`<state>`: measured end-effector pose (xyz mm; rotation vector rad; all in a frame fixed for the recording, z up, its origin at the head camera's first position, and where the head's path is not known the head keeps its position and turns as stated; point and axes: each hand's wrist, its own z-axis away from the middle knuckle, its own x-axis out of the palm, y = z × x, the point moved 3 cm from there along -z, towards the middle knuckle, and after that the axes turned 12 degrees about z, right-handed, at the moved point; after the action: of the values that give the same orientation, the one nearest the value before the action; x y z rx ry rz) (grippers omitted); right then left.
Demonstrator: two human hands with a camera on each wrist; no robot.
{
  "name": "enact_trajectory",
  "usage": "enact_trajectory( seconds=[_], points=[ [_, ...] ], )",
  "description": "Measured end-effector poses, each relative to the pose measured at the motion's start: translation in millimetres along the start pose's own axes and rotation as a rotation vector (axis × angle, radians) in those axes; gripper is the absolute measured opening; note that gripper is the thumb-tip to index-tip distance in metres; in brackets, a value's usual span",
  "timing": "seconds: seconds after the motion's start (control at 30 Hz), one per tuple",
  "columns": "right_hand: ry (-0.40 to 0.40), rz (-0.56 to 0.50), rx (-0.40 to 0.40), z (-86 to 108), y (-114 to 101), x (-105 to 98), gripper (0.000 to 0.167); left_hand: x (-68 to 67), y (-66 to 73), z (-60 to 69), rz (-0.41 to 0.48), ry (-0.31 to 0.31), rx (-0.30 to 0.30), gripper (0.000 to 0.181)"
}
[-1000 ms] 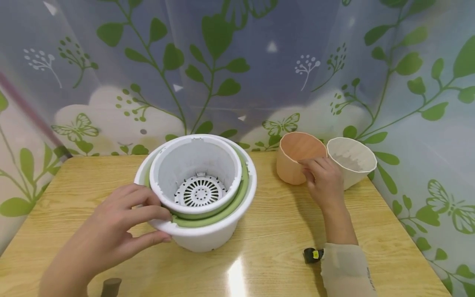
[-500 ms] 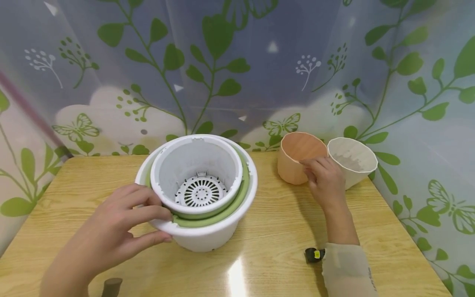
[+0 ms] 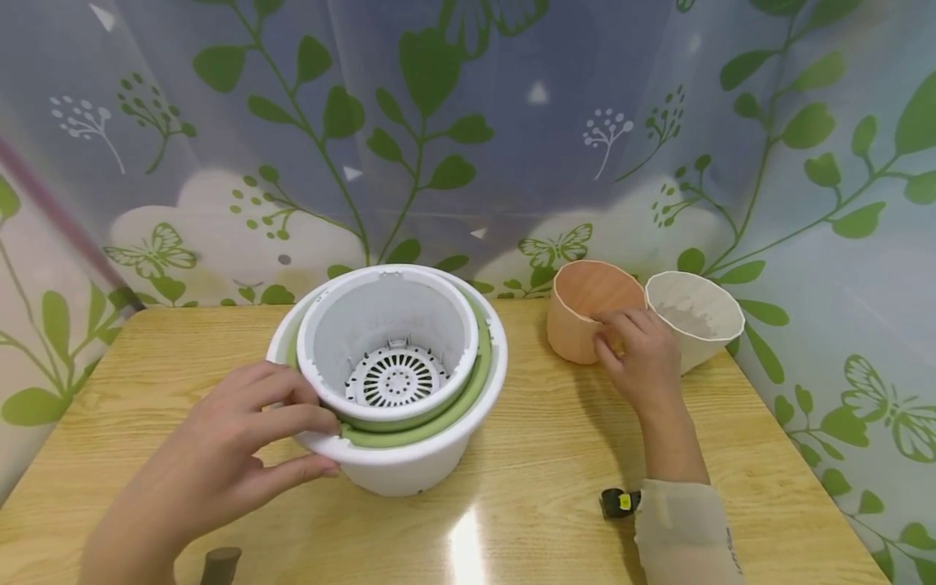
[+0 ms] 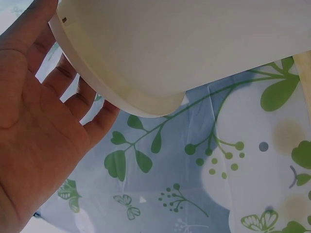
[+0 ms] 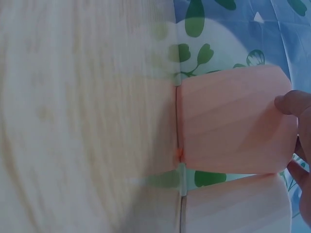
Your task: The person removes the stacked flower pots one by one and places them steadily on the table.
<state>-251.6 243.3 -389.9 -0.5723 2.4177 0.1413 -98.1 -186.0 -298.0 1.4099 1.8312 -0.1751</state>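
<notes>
A stack of nested round pots stands at the middle left of the table in the head view: a white outer pot [image 3: 409, 471], a green one [image 3: 409, 436] inside it, and a white pot with a slotted bottom [image 3: 397, 378] innermost. My left hand [image 3: 234, 435] grips the stack's near-left rim, thumb outside below it and fingers over the top. In the left wrist view the pot's wall [image 4: 194, 43] fills the top. At the right, my right hand [image 3: 643, 357] pinches the near rim of an orange pleated pot [image 3: 574, 337], thumb on its outer wall.
A cream pleated pot [image 3: 709, 345] stands beside the orange one, partly behind my right hand. A small black object with a yellow mark [image 3: 617, 503] lies near my right sleeve. A brown cylindrical end [image 3: 220, 565] shows at the front left. Leaf-patterned sheeting [image 3: 468, 162] hangs behind the table.
The right thumb has shifted slightly at the orange pot's rim. The left hand and the pots have stayed in place.
</notes>
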Motion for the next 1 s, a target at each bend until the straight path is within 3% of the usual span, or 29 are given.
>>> enact_trajectory(
  seconds=[0.27,0.5,1.0],
  points=[
    [0.010,-0.029,-0.017,-8.3,-17,-7,0.029,0.3,-1.4,1.5,-0.005,-0.011,-0.008,0.030],
    [0.062,-0.146,-0.090,-25.4,-56,-19,0.028,-0.3,-1.2,0.0,-0.003,-0.017,0.000,0.029],
    [0.152,-0.291,-0.226,-47.7,-130,-63,0.022,0.1,1.0,-0.3,0.000,-0.017,-0.005,0.029]
  ],
)
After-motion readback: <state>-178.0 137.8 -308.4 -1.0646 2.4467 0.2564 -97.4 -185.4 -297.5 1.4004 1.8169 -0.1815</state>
